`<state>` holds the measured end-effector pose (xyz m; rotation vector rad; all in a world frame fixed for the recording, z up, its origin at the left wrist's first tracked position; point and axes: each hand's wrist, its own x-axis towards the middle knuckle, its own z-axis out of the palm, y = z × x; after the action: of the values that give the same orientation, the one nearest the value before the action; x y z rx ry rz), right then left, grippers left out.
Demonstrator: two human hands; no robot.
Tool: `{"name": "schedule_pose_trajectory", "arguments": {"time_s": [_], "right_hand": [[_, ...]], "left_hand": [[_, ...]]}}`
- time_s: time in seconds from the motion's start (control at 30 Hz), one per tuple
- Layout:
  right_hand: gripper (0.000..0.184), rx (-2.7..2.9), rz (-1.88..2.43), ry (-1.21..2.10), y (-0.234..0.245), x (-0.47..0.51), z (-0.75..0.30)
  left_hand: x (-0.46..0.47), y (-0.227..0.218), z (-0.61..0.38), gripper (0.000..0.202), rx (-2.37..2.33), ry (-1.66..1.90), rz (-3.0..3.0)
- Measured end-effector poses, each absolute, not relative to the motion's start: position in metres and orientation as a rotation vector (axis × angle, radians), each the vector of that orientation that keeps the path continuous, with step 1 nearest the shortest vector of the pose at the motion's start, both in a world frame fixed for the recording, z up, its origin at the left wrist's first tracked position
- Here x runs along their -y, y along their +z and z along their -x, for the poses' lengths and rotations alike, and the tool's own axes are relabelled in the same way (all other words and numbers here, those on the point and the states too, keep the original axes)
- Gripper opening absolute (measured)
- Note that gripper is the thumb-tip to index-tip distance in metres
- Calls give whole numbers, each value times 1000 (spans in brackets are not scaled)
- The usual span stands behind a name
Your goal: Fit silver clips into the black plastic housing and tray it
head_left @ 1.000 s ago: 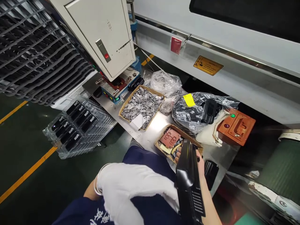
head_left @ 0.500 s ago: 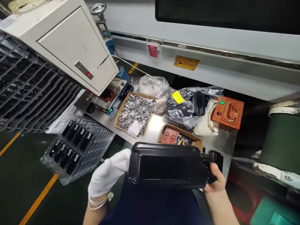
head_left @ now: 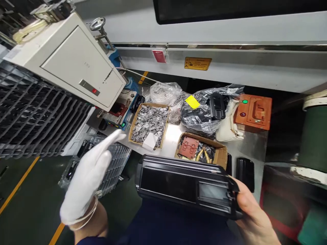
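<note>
Item, as I read it from the head camera: one black plastic housing [head_left: 186, 185], long and flat, lower centre of the frame. Its long axis runs left to right across my view, tilted slightly down toward the right, and its recessed face is turned up at me.

Right hand [head_left: 251, 217]: bare, lower right of the frame, closed around the housing's right end. It alone carries the piece. The fingers are hidden under the part, so how far they wrap I can only estimate.

Left hand [head_left: 88, 177]: white glove, lower left of the frame. It is flat and fully open, fingers together and pointing toward the upper right, holding nothing. It stands apart from the housing's left end, with a clear gap between. The right hand is therefore the nearer one, being in contact.

Beyond the housing, on the tabletop [head_left: 251, 144]:
- cardboard box of small grey metal parts [head_left: 149, 124], centre
- smaller cardboard box with a reddish block [head_left: 189, 147], just behind the housing
- stack of clear trays [head_left: 114, 160], partly behind the gloved hand
</note>
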<state>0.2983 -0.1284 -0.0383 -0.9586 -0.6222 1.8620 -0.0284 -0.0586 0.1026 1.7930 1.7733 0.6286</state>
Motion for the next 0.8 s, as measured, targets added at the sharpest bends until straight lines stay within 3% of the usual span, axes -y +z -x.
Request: {"name": "schedule_pose_trajectory", "arguments": {"time_s": [0.1,0.13,0.23,0.4,0.47,0.57,0.67,0.8], "right_hand": [[49,695,857,1886,-36,120,-294],[49,755,847,1886,-37,118,-293],[53,889,837,1887,-37,115,-289],[57,1031,942,1691,-28,115,-291],[61,1155,951,1648,-30,109,-303],[64,1222,1104,1568,-62,88,-326],[66,987,1536,1374,-134,62,-338],[31,815,1913,1390,-238,55,-318]], "left_hand": [[59,114,-6,88,-1358,371,-2575],[59,111,-19,88,-1108,285,-2737],[56,84,-48,63,-746,63,-2877],[37,43,-51,99,-745,-1,-2813],[29,35,-46,95,-768,148,-2799],[22,24,-34,80,-1115,310,-2407],[24,6,-19,81,-1388,484,-1473],[47,-22,-4,89,-1052,780,-768]]}}
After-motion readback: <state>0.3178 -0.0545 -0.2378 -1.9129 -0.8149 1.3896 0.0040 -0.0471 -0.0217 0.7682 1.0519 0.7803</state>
